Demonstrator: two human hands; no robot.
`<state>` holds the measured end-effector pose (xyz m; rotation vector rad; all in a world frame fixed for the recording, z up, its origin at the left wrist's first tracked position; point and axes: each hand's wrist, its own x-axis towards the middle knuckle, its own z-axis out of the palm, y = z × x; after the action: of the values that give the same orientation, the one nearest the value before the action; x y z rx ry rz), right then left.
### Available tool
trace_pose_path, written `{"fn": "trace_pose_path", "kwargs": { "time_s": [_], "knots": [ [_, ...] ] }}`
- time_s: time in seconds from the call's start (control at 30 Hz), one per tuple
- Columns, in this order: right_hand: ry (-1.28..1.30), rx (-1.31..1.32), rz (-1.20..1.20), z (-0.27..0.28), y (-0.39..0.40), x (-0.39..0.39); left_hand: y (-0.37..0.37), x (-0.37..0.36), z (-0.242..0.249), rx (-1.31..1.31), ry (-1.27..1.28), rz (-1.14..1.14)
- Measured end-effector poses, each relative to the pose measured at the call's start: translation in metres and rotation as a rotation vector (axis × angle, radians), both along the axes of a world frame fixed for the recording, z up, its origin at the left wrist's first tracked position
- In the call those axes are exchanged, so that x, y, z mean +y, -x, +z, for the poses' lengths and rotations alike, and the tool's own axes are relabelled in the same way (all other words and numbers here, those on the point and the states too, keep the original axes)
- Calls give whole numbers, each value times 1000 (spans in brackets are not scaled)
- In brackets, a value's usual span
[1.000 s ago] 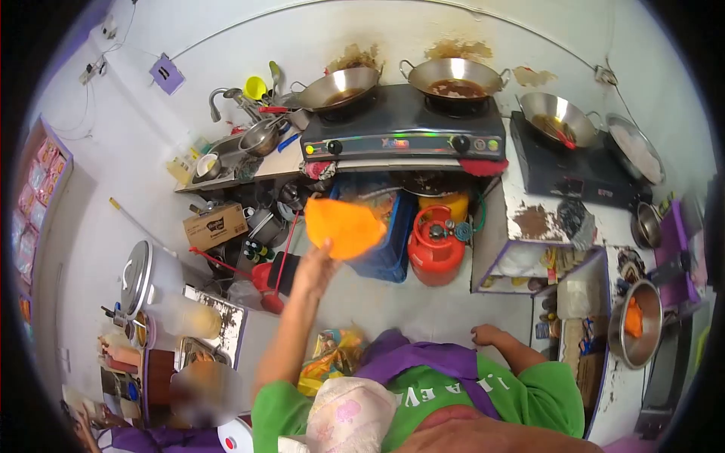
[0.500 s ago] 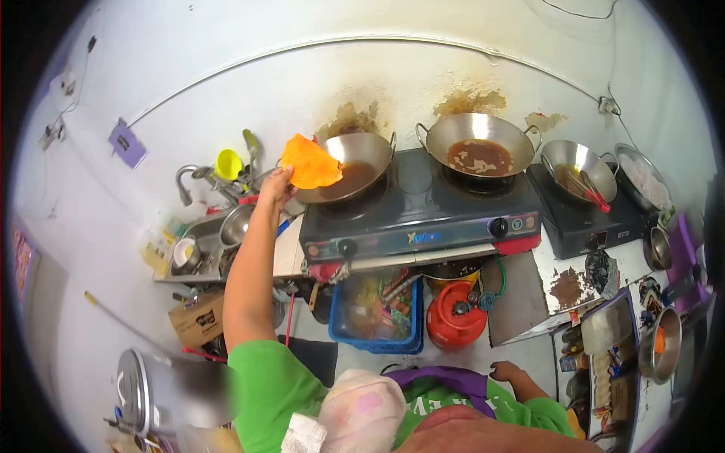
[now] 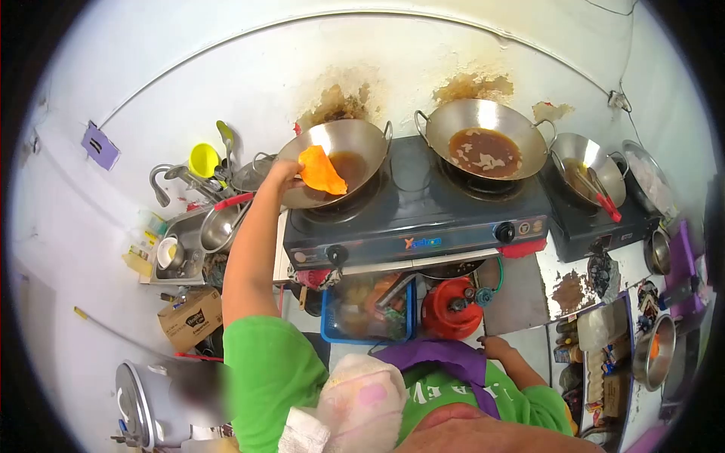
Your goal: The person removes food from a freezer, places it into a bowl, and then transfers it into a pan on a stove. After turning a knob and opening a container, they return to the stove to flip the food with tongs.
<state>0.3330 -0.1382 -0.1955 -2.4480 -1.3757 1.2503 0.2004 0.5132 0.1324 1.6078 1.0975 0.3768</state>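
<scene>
My left hand (image 3: 285, 175) is closed on one edge of a thin, flat orange sheet (image 3: 322, 171). The sheet hangs bent and tilted over the left wok (image 3: 361, 134), where a shallow pool of brown oil lies. That wok sits on the left burner of a two-burner gas stove (image 3: 411, 196). Low on the right, beside the stove's front, my right hand (image 3: 496, 348) hangs near a red gas cylinder (image 3: 451, 313); its fingers are loosely apart and nothing shows in them.
A second wok (image 3: 483, 113) with brown oil stands on the right burner. Farther right, a smaller pan (image 3: 585, 147) holds red-handled tongs (image 3: 606, 204). A sink (image 3: 181, 230) with bowls is at the left. Below the stove sits a blue crate (image 3: 328, 332).
My left hand has lowered the orange sheet closer to the left wok, and the sheet now tilts downward. My right hand stays low at my side. The camera view has shifted slightly.
</scene>
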Motion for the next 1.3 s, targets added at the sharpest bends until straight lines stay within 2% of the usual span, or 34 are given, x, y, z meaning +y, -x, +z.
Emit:
{"fn": "trace_pose_path", "kwargs": {
  "time_s": [0.13,0.2,0.27,0.37,0.47,0.57,0.67,0.77,0.87,0.93,1.0,1.03,1.1,1.17,1.3],
  "knots": [
    [-88,-45,10,-2,-11,13,-7,2,7,102,2,-18],
    [-116,-36,45,-6,-11,16,-10,14,1,286,-89,20],
    [-46,54,47,-1,-10,20,-11,11,2,502,-200,18],
    [17,159,84,-11,-10,23,-12,50,-24,541,-166,-11],
    [-38,165,66,-33,-12,18,-17,37,-9,873,-462,-197],
    [-76,113,126,-42,-17,17,-13,7,27,974,-928,-335],
    [-67,97,130,-22,-16,27,7,-39,62,612,-1070,-135],
    [-72,68,169,-26,-19,35,42,-124,83,311,-1200,-44],
    [-27,48,189,-22,-19,42,80,-205,52,92,-1080,112],
    [-25,51,190,-27,-20,46,95,-236,-4,129,-1021,198],
    [-15,58,170,-34,-19,46,103,-241,-77,166,-1072,220],
    [-7,61,154,-37,-19,46,100,-243,-95,233,-1035,201],
    [2,41,162,-29,-21,48,94,-253,-105,384,-988,124],
    [3,0,213,-14,-19,54,82,-255,-103,453,-1046,119],
    [-66,-62,240,-56,-23,49,74,-245,-110,613,-1089,116]
  ]
}}
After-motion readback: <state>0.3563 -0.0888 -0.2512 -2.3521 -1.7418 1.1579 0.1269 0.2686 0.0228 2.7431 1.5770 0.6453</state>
